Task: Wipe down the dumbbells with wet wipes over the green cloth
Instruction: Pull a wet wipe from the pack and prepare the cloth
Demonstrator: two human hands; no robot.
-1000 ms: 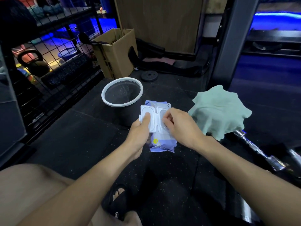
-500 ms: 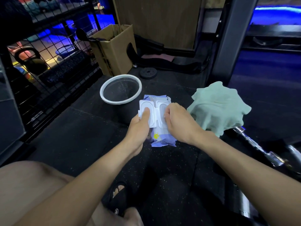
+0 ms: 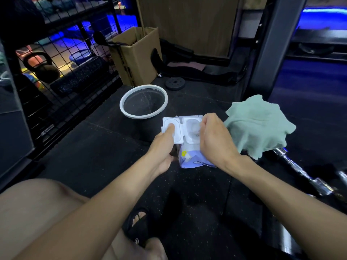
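A lavender wet wipe pack (image 3: 193, 156) with a white flip lid (image 3: 173, 131) swung open to the left is held above the black rubber floor. My left hand (image 3: 165, 147) grips the pack's left side, thumb pressing the open lid. My right hand (image 3: 214, 139) has its fingers curled at the pack's opening; whether they pinch a wipe is hidden. A green cloth (image 3: 257, 124) lies bunched on the floor to the right. A chrome dumbbell bar (image 3: 300, 171) runs out from under the cloth toward the lower right.
A black bin with a white rim (image 3: 143, 102) stands just beyond the pack. A cardboard box (image 3: 135, 57) and a small weight plate (image 3: 175, 83) sit behind it. A wire rack with a kettlebell (image 3: 40, 66) lines the left; a grey steel post (image 3: 270, 45) rises at right.
The lid has swung fully open to the left under my left thumb. My right hand has moved onto the pack's opening.
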